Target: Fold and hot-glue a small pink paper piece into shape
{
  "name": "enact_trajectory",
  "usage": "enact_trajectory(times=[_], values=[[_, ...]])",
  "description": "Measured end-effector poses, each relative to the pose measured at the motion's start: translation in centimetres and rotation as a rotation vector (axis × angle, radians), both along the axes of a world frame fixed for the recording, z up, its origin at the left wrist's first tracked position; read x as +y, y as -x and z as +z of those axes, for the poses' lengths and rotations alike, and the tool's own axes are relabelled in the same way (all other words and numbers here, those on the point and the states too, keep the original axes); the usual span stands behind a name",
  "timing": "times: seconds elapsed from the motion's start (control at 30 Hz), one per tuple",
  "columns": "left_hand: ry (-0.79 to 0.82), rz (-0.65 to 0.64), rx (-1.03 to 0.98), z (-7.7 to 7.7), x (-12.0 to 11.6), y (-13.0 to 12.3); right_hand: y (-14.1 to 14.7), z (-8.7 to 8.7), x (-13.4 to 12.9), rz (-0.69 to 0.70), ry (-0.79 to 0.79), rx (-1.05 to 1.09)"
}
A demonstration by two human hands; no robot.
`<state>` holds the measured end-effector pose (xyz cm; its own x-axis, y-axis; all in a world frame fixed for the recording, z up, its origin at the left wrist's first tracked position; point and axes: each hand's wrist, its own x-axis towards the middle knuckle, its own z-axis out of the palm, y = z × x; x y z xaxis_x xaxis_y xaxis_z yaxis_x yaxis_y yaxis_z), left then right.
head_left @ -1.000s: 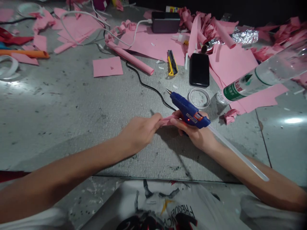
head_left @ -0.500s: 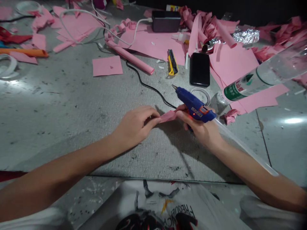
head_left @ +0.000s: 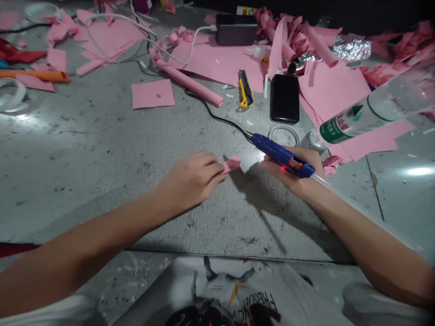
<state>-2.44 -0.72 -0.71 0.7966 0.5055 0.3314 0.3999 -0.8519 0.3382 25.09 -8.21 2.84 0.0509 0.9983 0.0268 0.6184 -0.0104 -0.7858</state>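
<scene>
the counter (head_left: 112,149) around both hands is grey and finely textured, marked with dark specks and smears. light glares off it far to the left of the left hand and again to the right of the right hand, where a dark seam crosses it. its near edge lies below the hands, with a printed shirt (head_left: 217,290) beyond it, nearer the wearer.

the left hand (head_left: 193,179) pinches a small pink paper piece (head_left: 233,164), which juts from its fingertips towards the right hand. the right hand (head_left: 294,167) grips a blue glue gun (head_left: 278,151), a red light glowing on it, its nozzle pointing up and left over the counter.

just past the right hand lie a white tape ring (head_left: 297,136), partly hidden, and a black rectangular device (head_left: 284,98); to its right is a clear bottle (head_left: 353,120), standing or lying i cannot tell. a yellow cutter (head_left: 245,89) lies beyond the space between the hands. farthest from them, crumpled pink paper (head_left: 295,36) clutters the counter, and the room behind is dark.
</scene>
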Motion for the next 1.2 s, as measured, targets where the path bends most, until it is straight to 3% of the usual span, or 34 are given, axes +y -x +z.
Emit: enact_trajectory(times=[0.23,0.47,0.83,1.2], values=[[0.01,-0.005,-0.004,-0.6,0.1,0.0,-2.1,1.2,0.5,0.284,0.0,-0.206],[0.104,0.043,-0.06,-0.5,0.1,0.0,-1.9,0.3,0.1,0.537,-0.008,-0.461],[0.269,0.129,0.009,0.5,0.1,-0.3,0.0,0.3,0.1,0.612,0.033,-0.459],[0.301,0.125,0.006,0.5,0.1,-0.2,0.1,-0.2,0.6,0.643,0.014,-0.416]])
